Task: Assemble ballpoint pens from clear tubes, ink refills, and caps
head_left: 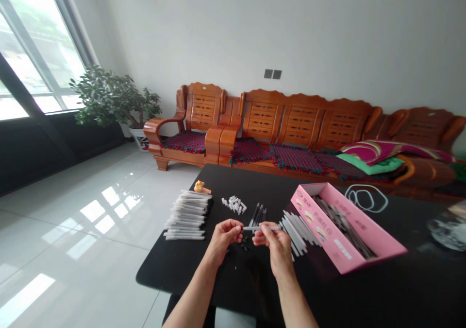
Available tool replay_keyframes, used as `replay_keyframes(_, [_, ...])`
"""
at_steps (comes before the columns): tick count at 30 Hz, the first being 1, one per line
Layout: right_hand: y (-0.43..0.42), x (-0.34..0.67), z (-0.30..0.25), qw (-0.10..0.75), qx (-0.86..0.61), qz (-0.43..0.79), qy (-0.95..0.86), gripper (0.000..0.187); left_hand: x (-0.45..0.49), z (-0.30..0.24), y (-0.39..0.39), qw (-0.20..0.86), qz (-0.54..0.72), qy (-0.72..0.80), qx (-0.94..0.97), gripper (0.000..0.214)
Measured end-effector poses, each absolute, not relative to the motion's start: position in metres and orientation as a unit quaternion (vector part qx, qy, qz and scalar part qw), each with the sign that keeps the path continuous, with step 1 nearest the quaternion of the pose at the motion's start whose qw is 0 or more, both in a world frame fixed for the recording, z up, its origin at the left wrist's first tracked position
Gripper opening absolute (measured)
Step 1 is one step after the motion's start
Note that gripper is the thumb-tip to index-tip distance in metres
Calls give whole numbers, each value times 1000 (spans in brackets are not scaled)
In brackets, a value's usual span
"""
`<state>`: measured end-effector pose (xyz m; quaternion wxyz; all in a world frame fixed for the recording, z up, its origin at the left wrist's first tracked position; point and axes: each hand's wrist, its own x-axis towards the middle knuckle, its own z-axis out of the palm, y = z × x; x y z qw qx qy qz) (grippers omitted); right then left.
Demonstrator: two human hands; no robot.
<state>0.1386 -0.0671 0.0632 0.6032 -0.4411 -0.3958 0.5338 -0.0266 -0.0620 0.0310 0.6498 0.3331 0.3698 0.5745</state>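
Observation:
Both hands hold one thin white pen-like stick (259,228) level above the black table (400,289). My left hand (224,237) pinches its left end, fingers closed. My right hand (274,243) grips its right part, fingers curled round it. Under and behind the hands lie a few dark sticks (257,215) and small black bits. A stack of white sticks (187,215) sits to the left, a fan of white sticks (296,227) to the right, and a heap of small white caps (234,204) further back.
An open pink box (364,233) with dark sticks inside stands at the right, with white loops (365,198) behind it. A small orange figure (200,187) sits near the far left table edge. Wooden sofas (291,124) and a potted plant (112,99) stand beyond.

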Motion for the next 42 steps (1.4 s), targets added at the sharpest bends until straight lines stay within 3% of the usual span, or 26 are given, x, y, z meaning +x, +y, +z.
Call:
replay_keyframes(16, [-69, 138, 58, 600, -433, 563, -369, 38, -23, 27, -64, 655, 547, 409, 324, 39])
replay_keyframes(24, [-66, 137, 67, 640, -425, 562, -307, 38, -3, 40, -67, 560, 603, 419, 384, 38])
replay_keyframes(34, [-59, 143, 66, 622, -434, 611, -228, 37, 3, 45, -75, 442, 609, 451, 479, 35])
replay_keyframes(42, [-60, 147, 65, 626, -415, 616, -238, 34, -11, 52, -68, 490, 585, 450, 464, 37])
